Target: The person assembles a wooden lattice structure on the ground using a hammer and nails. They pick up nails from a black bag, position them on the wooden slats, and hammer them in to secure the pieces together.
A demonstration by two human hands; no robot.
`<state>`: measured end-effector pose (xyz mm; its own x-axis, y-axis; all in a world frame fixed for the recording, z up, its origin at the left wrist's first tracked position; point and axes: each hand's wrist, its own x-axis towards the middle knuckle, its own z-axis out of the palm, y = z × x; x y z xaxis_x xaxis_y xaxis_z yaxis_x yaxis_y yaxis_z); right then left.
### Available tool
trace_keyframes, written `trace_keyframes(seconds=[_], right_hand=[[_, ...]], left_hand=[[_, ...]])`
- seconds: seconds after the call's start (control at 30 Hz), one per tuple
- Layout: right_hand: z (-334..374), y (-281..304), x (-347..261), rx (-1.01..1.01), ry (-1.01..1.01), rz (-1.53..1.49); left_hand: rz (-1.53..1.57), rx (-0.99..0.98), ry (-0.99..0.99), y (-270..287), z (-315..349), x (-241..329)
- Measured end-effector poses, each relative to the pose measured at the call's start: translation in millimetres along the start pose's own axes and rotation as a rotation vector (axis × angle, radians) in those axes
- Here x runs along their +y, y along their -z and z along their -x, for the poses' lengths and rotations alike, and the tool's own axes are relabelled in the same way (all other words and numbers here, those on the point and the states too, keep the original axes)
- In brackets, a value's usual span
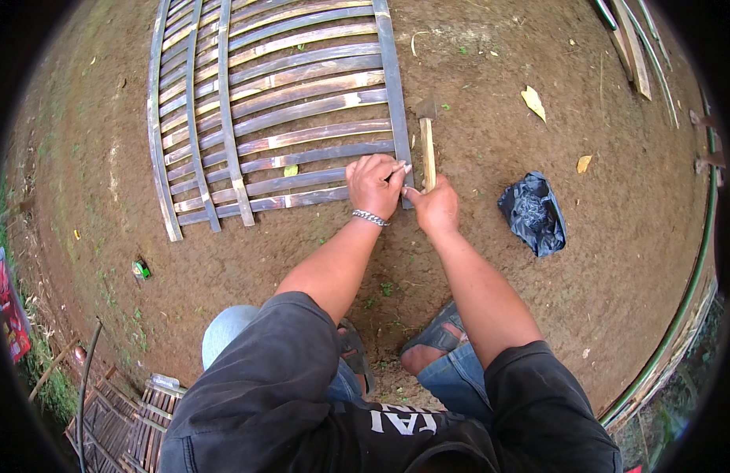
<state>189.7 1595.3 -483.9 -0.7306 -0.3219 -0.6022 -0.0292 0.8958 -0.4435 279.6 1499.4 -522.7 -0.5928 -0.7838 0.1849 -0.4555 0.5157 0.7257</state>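
A bamboo slat panel (308,81) lies flat on the ground at the upper left, its long slats crossed by several narrower strips. My left hand (373,184), with a chain bracelet at the wrist, is closed in a pinch on the near right corner of the panel, at the right edge strip (393,87). What the fingertips hold is too small to make out. Just right of it, my right hand (436,206) grips the wooden handle of a hammer (428,150). The dark head points away from me, beside the edge strip.
A crumpled black plastic bag (534,213) sits on the dirt to the right. A green tape measure (141,270) lies at left. Wooden boards (631,49) are at the upper right, and another slatted bamboo piece (117,418) is at the lower left. Dry leaves (533,102) are scattered about.
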Motion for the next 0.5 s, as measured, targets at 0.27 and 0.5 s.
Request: trace_keyframes(seconds=[0.27, 0.5], right_hand=[[0, -5, 4, 0.03, 0.024, -0.017], [21, 9, 12, 0.072, 0.166, -0.045]], left_hand=[[-0.041, 0.003, -0.028, -3, 0, -2], [-0.061, 0.016, -0.047, -2, -1, -4]])
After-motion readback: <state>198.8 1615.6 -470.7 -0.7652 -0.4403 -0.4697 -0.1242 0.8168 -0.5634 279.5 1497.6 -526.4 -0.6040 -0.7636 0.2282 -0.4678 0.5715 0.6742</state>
